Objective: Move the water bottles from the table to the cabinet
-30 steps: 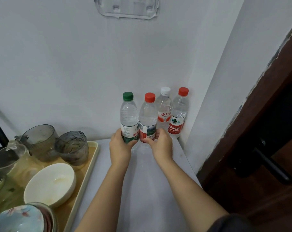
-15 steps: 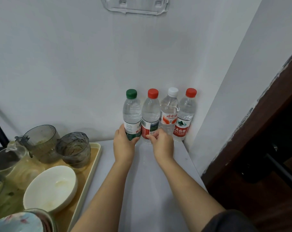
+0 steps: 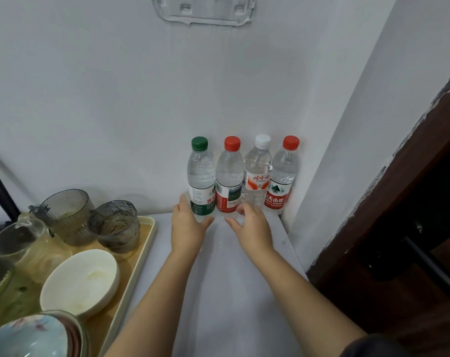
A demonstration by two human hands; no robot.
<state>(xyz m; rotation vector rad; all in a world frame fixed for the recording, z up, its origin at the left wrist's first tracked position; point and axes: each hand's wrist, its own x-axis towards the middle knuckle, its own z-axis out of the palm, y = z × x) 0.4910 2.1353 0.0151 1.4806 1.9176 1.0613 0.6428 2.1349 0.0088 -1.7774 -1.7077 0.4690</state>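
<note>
Four clear water bottles stand upright in a row against the wall, in the corner of the white cabinet top (image 3: pixel 218 279). From the left they are a green-capped bottle (image 3: pixel 200 176), a red-capped bottle (image 3: pixel 229 179), a white-capped bottle (image 3: pixel 258 176) and another red-capped bottle (image 3: pixel 283 176). My left hand (image 3: pixel 190 228) wraps the base of the green-capped bottle, thumb in front. My right hand (image 3: pixel 252 228) holds the base of the red-capped bottle beside it, fingers reaching between it and the white-capped one.
A beige tray (image 3: pixel 146 243) at the left holds two smoky glass cups (image 3: pixel 115 228), a clear pitcher (image 3: pixel 15 243), a white bowl (image 3: pixel 82 282) and patterned bowls (image 3: pixel 30 336). A side wall and a dark wooden door frame (image 3: pixel 399 189) close in the right. A clear plastic holder (image 3: pixel 205 9) hangs on the wall above.
Both hands pushed the green-capped and red-capped bottles back toward the wall, into line with the other two. The hands now sit lower, at the bottle bases.
</note>
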